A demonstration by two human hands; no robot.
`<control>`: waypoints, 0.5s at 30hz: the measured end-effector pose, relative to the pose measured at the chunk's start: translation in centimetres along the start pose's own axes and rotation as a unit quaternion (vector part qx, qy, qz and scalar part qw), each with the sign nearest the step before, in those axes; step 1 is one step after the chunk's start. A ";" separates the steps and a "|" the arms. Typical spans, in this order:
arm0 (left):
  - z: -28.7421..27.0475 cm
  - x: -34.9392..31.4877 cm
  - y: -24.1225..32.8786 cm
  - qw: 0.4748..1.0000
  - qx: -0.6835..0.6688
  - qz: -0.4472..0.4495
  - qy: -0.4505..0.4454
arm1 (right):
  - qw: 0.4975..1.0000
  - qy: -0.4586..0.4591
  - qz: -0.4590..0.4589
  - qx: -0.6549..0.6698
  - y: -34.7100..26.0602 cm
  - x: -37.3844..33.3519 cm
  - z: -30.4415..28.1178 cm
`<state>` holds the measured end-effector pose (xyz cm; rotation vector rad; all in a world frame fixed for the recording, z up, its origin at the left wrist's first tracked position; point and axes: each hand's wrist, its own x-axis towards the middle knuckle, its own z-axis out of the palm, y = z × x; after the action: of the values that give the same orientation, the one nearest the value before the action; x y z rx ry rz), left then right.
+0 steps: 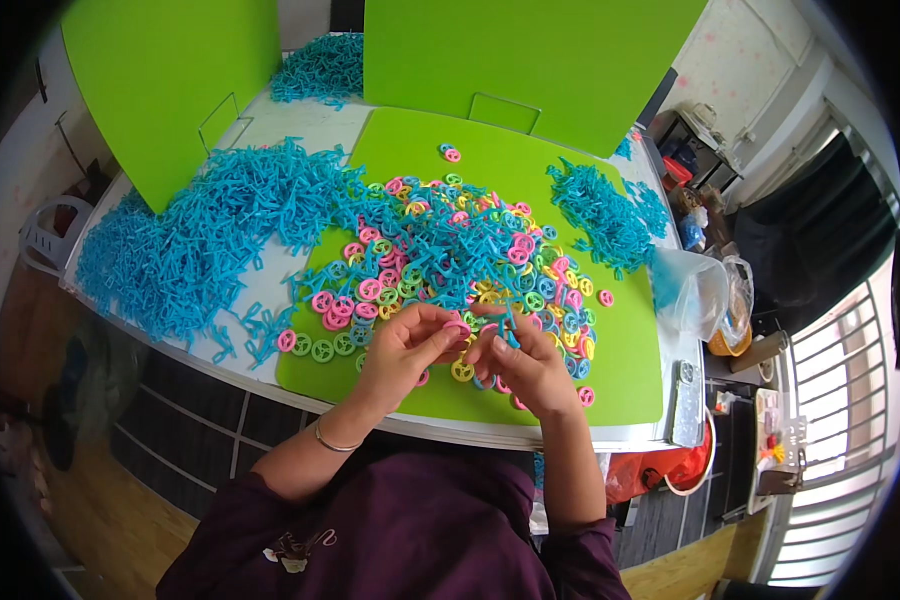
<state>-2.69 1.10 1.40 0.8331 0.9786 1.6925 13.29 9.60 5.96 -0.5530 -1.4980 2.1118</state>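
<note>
My left hand (406, 352) pinches a small pink plastic wheel (457, 327) between thumb and fingers. Close beside it, my right hand (532, 368) is closed on a small blue forked plastic piece (508, 322); part of that piece is hidden by the fingers. Whether the wheel and the blue piece touch cannot be made out. Under and around both hands spreads a heap of spoked wheels (370, 290) in pink, yellow, green and blue. More blue plastic pieces (460, 245) lie on top of this heap, just beyond my fingers.
A green mat (625, 370) covers the middle of the white table. Large blue piles stand at left (220, 220) and right (602, 215). Upright green boards (530, 60) rise behind. A phone (687, 400) and a clear plastic tub (690, 290) sit along the right edge.
</note>
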 end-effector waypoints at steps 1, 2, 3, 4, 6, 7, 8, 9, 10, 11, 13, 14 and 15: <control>0.2 0.0 0.0 1.000 0.000 0.000 0.000 | 0.997 -0.028 0.049 0.044 -0.2 -0.1 -0.1; 0.5 -0.1 0.2 1.000 -0.027 -0.015 -0.001 | 0.997 -0.028 0.049 0.044 0.2 -0.1 -0.6; 0.6 -0.1 0.2 0.998 -0.054 -0.031 -0.002 | 0.998 -0.015 0.055 0.023 1.0 0.1 -1.3; 0.5 -0.1 0.3 0.998 -0.054 -0.031 -0.001 | 0.998 -0.003 0.061 0.001 1.3 0.2 -1.5; 0.2 -0.2 0.4 0.997 -0.003 -0.072 0.009 | 0.996 0.039 -0.008 -0.085 1.5 0.3 -0.8; 0.2 -0.2 0.4 0.997 -0.003 -0.072 0.009 | 0.979 0.080 -0.078 -0.170 1.6 0.5 -0.3; 0.3 -0.2 0.5 0.997 0.009 -0.070 0.019 | 0.979 0.081 -0.078 -0.170 1.8 0.5 -0.1; 0.4 -0.2 0.5 0.997 0.021 -0.067 0.029 | 0.973 0.087 -0.099 -0.192 2.1 0.5 0.1; 0.5 -0.2 0.6 0.997 0.021 -0.066 0.030 | 0.965 0.091 -0.120 -0.214 2.3 0.5 0.2; 0.6 -0.2 0.6 0.997 0.055 -0.035 0.035 | 0.965 0.090 -0.120 -0.214 2.0 0.5 0.2; 0.6 -0.2 0.5 0.995 0.090 -0.003 0.040 | 0.981 0.036 -0.048 -0.186 1.1 0.2 0.3; 0.5 -0.2 0.3 0.986 0.159 0.033 0.029 | 0.981 0.036 -0.048 -0.186 0.8 0.1 0.3; 0.3 -0.2 0.1 0.971 0.227 0.068 0.019 | 0.980 0.045 -0.025 -0.193 0.5 0.0 0.4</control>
<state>-2.40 0.98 1.65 1.1908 1.3915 1.6239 12.93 9.17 5.61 -0.7285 -1.8579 1.7383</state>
